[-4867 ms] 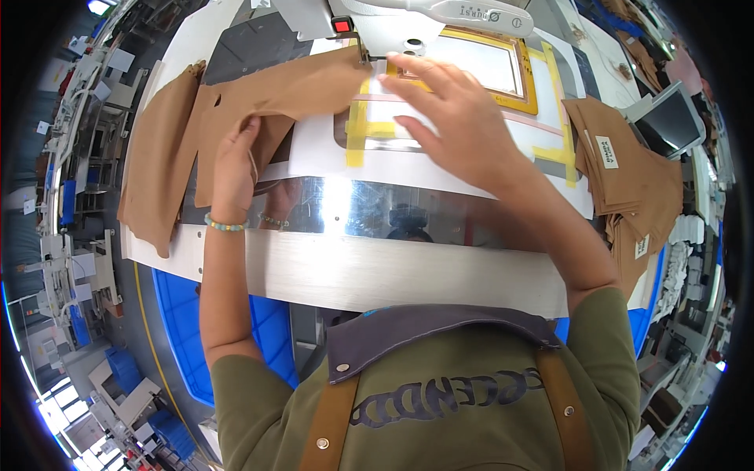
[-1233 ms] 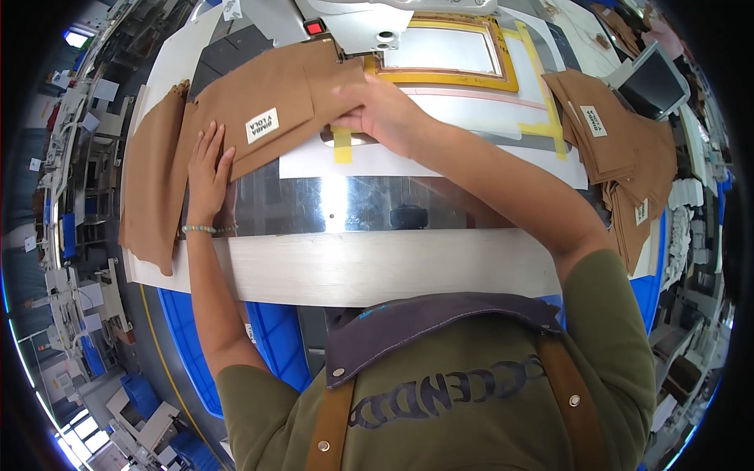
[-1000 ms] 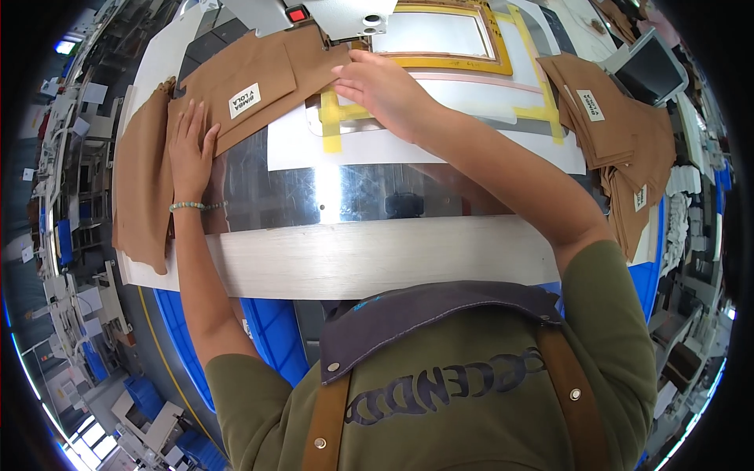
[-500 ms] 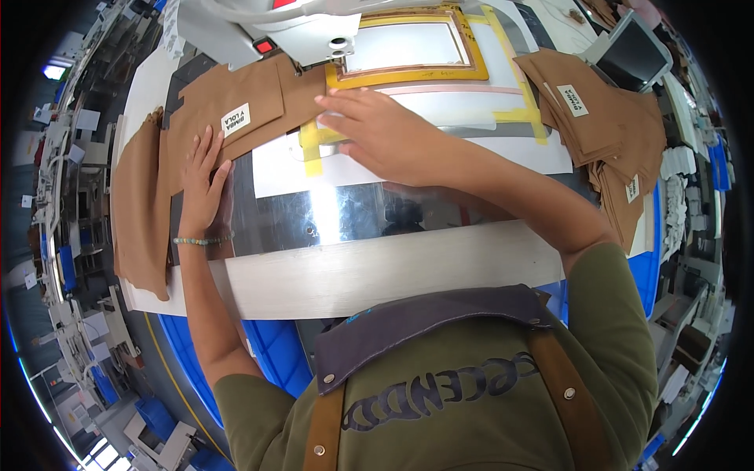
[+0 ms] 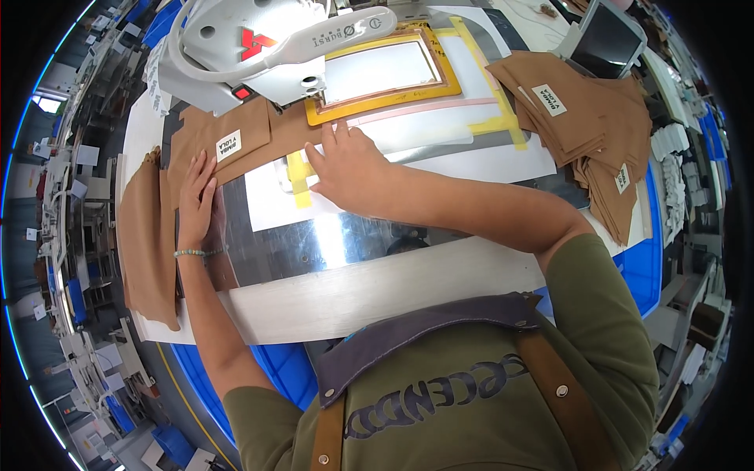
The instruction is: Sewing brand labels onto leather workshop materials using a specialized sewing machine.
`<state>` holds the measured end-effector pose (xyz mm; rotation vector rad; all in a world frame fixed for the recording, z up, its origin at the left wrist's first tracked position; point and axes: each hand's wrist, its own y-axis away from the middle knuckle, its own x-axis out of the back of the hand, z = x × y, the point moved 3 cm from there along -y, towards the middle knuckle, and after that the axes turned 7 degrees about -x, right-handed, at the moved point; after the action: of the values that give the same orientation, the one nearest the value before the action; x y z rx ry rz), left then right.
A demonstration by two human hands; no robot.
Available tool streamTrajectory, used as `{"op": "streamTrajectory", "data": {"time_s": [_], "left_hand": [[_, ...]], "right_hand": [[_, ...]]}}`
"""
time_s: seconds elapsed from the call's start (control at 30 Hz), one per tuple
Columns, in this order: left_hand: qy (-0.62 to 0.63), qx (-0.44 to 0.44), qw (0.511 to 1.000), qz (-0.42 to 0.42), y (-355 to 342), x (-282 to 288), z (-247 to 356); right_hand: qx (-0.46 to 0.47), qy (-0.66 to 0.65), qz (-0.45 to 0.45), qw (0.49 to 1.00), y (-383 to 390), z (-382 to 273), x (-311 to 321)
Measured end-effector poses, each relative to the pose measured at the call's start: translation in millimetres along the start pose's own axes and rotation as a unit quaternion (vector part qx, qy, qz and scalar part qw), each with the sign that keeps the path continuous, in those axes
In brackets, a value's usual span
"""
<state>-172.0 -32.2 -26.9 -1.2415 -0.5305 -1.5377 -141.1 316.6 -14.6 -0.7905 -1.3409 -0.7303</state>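
My left hand (image 5: pixel 195 194) lies flat, fingers stretched, on the near edge of a brown fabric piece (image 5: pixel 255 161) with a white printed label (image 5: pixel 228 147). A beaded bracelet circles that wrist. My right hand (image 5: pixel 349 174) is spread, palm down, past the right end of the fabric; its longer fingertips reach the near edge of a yellow frame (image 5: pixel 393 106) with a white middle. Under this hand are a white sheet (image 5: pixel 271 212) and yellow tape (image 5: pixel 299 179). Neither hand grips anything. The fabric's far right part goes under the machine head.
A white machine head (image 5: pixel 228 47) overhangs the fabric. A folded brown pile (image 5: pixel 148 243) stands at the left. Stacked labelled brown pieces (image 5: pixel 585 125) lie at the right, beside a monitor (image 5: pixel 605 39). Blue bins (image 5: pixel 275 369) sit below the table's metal front edge (image 5: pixel 377 286).
The view has tilted, showing more of the machine head. My right hand has shifted slightly left and turned, its fingers now spread toward the yellow frame. My left hand stays on the fabric.
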Motion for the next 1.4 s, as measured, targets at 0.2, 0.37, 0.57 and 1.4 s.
{"op": "streamTrajectory", "data": {"time_s": [0.2,0.37,0.57,1.4], "left_hand": [[-0.053,0.058,0.995,0.066,14.4,5.3,19.6],[-0.036,0.065,0.996,0.04,34.7,9.5,20.9],[-0.001,0.028,1.0,0.006,23.5,3.1,37.2],[-0.123,-0.161,0.978,-0.043,-81.2,-103.8,152.9]], "right_hand": [[0.046,0.023,0.066,0.997,-4.0,19.2,-13.4],[0.086,0.032,0.093,0.991,0.2,30.3,-10.0],[0.072,0.054,0.092,0.992,20.6,58.6,-7.8],[-0.245,0.074,-0.021,0.967,117.5,201.5,24.6]]}}
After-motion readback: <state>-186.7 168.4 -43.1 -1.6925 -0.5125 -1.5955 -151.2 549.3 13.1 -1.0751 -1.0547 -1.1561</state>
